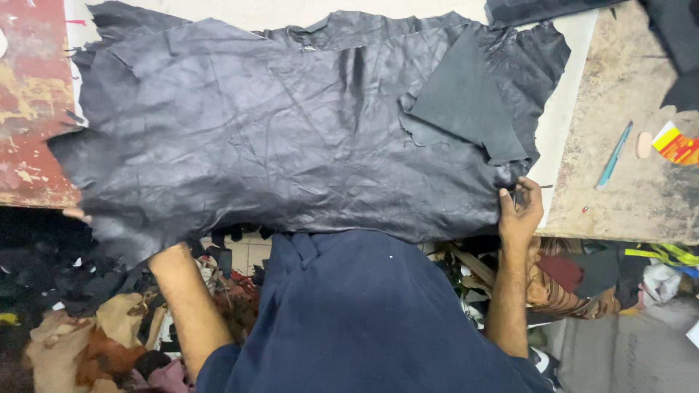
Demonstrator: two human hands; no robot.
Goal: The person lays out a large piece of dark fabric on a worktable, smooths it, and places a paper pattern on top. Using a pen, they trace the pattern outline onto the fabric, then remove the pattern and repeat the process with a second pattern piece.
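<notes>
Head view: wrinkled black leather hide [291,138] with ragged edges, one corner folded over.

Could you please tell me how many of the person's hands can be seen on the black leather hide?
1 shows clearly: the right hand grips the leather hide at its lower right edge. The left hand is mostly hidden under the hide's lower left edge; only a fingertip shows.

A large, wrinkled black leather hide [291,138] covers most of the table. Bare worn tabletop [626,196] lies open on the right, past a teal pen [614,156].
</notes>
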